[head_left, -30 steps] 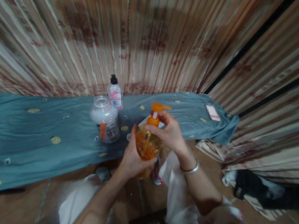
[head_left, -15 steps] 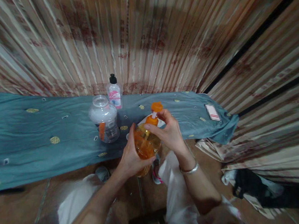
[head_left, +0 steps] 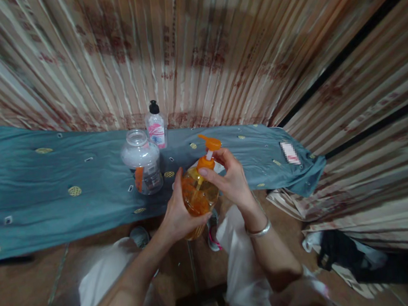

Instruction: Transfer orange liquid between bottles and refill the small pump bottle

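We hold the clear pump bottle of amber liquid (head_left: 197, 200) in front of us, just off the near edge of the teal pineapple-print cloth (head_left: 96, 180). Its long axis tilts, the orange pump (head_left: 213, 144) leaning away and to the right. Our left hand (head_left: 177, 215) wraps the body, thumb and fingers spread wide around it; our right hand (head_left: 231, 177), nearer the pump, closes thumb and fingers about the orange collar (head_left: 204, 163). On the cloth, a wide-bellied transparent jar (head_left: 140, 155) and a black-capped bottle (head_left: 156, 131) stand to the left, before pleated curtains (head_left: 132, 43).
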Demonstrator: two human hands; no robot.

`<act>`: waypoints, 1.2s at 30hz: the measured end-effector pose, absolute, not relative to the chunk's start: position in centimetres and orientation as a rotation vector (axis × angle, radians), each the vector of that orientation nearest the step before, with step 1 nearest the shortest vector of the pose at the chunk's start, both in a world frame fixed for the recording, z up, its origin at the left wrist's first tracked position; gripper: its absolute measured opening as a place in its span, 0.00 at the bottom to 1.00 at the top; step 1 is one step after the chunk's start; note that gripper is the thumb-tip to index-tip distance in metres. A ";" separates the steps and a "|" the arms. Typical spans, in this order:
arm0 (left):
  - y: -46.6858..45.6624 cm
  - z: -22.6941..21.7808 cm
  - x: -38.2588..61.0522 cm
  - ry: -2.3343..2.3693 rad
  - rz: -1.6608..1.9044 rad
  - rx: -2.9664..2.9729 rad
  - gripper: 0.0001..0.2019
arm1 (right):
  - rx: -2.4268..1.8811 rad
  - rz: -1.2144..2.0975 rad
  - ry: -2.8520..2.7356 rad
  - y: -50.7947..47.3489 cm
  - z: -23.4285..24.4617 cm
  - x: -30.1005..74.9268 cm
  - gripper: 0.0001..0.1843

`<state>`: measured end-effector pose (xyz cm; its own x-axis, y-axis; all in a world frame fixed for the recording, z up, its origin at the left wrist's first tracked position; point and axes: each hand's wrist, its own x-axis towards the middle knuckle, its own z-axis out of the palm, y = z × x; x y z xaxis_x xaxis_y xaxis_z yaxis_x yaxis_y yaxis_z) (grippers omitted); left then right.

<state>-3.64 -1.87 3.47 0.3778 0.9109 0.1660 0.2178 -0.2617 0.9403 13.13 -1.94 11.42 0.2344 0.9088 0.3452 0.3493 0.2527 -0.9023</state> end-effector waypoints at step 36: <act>-1.9 3.5 -3.7 0.948 0.909 1.767 0.67 | -1.119 0.755 -1.493 -0.8 17.4 17.7 0.28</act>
<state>-3.70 -1.85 3.45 0.4343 0.8829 0.1787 0.2162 -0.2947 0.9308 17.71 -0.81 17.35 0.0135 0.9278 0.3728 0.2495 0.3579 -0.8998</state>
